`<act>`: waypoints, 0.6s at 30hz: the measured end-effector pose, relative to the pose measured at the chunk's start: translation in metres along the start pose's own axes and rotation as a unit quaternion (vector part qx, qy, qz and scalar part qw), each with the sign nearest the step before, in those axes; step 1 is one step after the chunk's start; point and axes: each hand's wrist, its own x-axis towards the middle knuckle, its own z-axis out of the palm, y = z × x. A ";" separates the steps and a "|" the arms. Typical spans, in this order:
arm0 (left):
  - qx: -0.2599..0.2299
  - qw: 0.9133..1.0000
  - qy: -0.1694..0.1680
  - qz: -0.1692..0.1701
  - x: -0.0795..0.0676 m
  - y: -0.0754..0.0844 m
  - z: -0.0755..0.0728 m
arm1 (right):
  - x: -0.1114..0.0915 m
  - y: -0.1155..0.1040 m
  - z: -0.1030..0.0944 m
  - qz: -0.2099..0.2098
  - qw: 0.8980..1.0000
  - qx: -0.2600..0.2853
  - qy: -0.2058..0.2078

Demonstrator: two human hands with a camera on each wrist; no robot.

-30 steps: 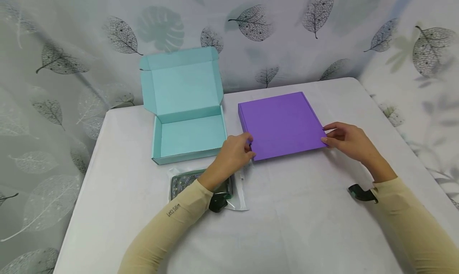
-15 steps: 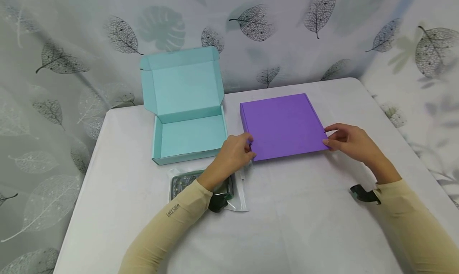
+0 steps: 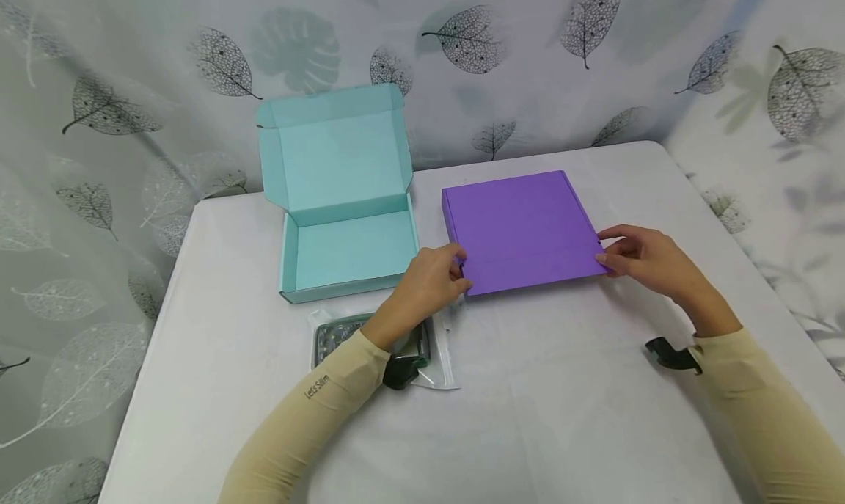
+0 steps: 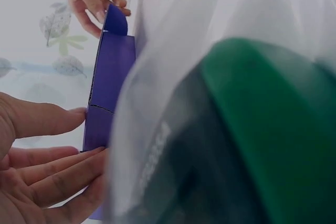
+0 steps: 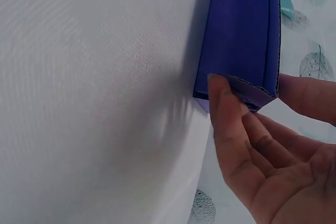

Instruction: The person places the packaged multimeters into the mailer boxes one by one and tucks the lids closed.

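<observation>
A flat purple cardboard box (image 3: 521,229) lies on the table with its lid down over most of it. At the front left corner my left hand (image 3: 429,280) holds it between thumb and fingers; the left wrist view shows the thumb (image 4: 52,120) on the lid's edge. My right hand (image 3: 643,258) pinches the front right corner, and in the right wrist view its thumb presses the lid while the fingers lie under and beside the box's end (image 5: 241,35). How far the front flap is tucked in is hard to tell.
Left of it stands a turquoise box (image 3: 350,251) with its lid raised. A clear plastic bag (image 3: 441,357) holding a dark and green item lies partly beneath the left forearm. The white-covered table (image 3: 528,416) meets a leaf-patterned curtain (image 3: 515,86) behind.
The purple box and right hand have shifted very slightly right. A faint crease shows across the lid near its front edge. The left hand keeps its place.
</observation>
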 end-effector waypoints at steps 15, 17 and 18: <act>0.006 1.000 -0.003 0.001 0.000 0.001 0.000 | -0.002 -0.003 0.002 -0.065 0.992 -0.095 -0.055; 0.006 1.000 -0.004 0.000 0.000 0.002 0.000 | -0.002 -0.003 0.006 -0.110 0.982 -0.150 -0.026; 0.007 1.000 -0.004 0.000 0.001 0.002 0.000 | -0.002 -0.003 0.008 -0.133 0.975 -0.177 -0.010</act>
